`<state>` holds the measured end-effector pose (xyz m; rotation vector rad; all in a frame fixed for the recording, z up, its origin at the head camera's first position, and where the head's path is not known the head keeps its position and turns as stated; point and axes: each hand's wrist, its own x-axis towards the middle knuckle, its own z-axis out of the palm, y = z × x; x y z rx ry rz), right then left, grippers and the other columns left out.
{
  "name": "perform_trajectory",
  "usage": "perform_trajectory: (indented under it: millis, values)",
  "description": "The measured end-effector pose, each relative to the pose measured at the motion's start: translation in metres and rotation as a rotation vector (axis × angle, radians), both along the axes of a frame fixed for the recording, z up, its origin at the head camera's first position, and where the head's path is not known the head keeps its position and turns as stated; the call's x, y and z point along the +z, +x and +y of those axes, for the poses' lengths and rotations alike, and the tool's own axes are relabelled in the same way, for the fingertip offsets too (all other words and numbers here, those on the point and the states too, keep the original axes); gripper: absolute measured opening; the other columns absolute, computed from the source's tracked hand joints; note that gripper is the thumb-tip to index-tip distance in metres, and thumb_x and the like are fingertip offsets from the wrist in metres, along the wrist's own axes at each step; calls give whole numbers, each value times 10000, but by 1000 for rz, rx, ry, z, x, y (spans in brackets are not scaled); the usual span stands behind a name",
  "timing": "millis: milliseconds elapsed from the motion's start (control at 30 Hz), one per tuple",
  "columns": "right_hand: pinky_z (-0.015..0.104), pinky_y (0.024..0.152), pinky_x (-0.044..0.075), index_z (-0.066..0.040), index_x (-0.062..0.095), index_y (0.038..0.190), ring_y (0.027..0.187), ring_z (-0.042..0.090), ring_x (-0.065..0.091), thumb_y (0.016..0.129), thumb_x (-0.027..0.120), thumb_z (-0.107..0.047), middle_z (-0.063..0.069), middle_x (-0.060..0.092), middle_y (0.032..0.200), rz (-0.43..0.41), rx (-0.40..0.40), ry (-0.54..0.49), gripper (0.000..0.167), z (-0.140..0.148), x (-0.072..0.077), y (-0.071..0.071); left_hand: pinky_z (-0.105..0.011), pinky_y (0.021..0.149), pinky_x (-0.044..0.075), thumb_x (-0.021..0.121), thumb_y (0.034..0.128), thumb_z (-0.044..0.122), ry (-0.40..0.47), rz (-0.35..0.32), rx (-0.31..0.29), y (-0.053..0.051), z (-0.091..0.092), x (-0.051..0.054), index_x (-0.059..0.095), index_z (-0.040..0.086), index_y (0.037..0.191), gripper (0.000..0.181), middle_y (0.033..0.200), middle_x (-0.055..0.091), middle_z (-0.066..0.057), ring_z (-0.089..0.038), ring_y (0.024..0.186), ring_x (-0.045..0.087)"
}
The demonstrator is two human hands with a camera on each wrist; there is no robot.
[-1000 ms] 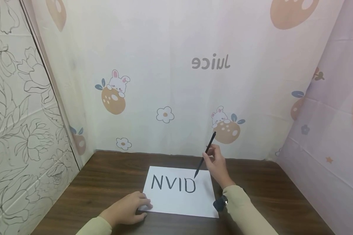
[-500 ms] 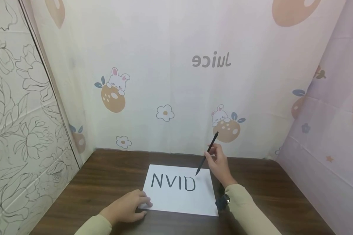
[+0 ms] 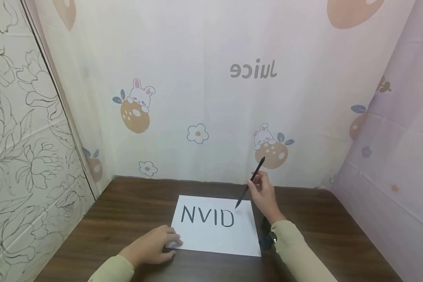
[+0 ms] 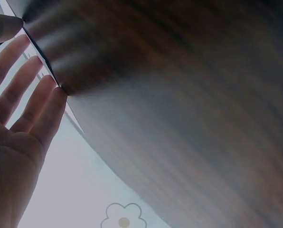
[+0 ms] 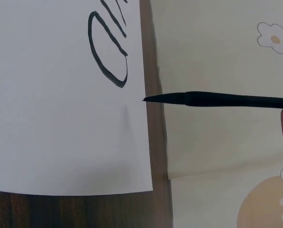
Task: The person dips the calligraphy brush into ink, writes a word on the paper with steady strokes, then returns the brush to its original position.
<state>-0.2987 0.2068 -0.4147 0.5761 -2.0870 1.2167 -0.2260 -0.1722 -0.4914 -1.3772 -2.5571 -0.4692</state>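
My right hand (image 3: 264,196) pinches a black brush pen (image 3: 250,182), which slants with its tip down. The pointed tip (image 5: 153,99) hovers over the white sheet of paper (image 3: 215,241), just right of the top of the letter D (image 3: 227,218). A faint shadow lies on the sheet beneath it, and the tip looks apart from the paper. Dark brush letters N, V, I and D run across the upper half of the sheet. My left hand (image 3: 153,244) rests on the paper's lower left edge, fingers extended, as the left wrist view (image 4: 23,104) also shows.
The sheet lies on a dark wood-grain table (image 3: 127,211). Behind it hangs a pale curtain (image 3: 204,98) printed with rabbits, fruit and flowers. Patterned sheets also close off the left and right sides. A black device (image 3: 266,241) sits on the right wrist.
The right hand and brush pen have shifted slightly right, and the pen leans a little more to the right. The letters look the same. The left hand stays put.
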Motion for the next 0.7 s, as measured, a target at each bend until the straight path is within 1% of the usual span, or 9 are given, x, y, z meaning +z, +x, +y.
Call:
perform_trajectory:
  millis: [167,367,533,700]
  values:
    - [165,871,498,120,477,1238,910,284,634,940,613,84,170,602,910,-24,8,-23,330,0,1,2,-281,807,517,751,836,185,-12,-21,10,-1,1,0,748,166,1047,212,1020,652,72,-80,936,578]
    - [236,944,489,117,485,1234,896,285,627,936,623,81,199,620,920,-31,19,-35,330,-3,1,2,-294,829,521,758,827,194,-11,-2,12,-2,0,-1,748,161,1045,220,1034,662,55,-107,959,595]
    - [231,945,485,112,493,1221,913,296,631,930,620,96,203,610,916,-34,22,-39,317,-3,0,2,-306,855,519,752,839,201,-19,-22,25,-3,0,-2,749,166,1052,216,1052,664,58,-116,984,599]
    - [188,941,472,125,489,1224,917,311,636,929,617,103,213,604,917,-42,18,-25,323,-2,-1,3,-313,852,523,758,834,192,-12,-26,18,-2,1,-3,749,164,1045,214,1052,667,55,-125,985,604]
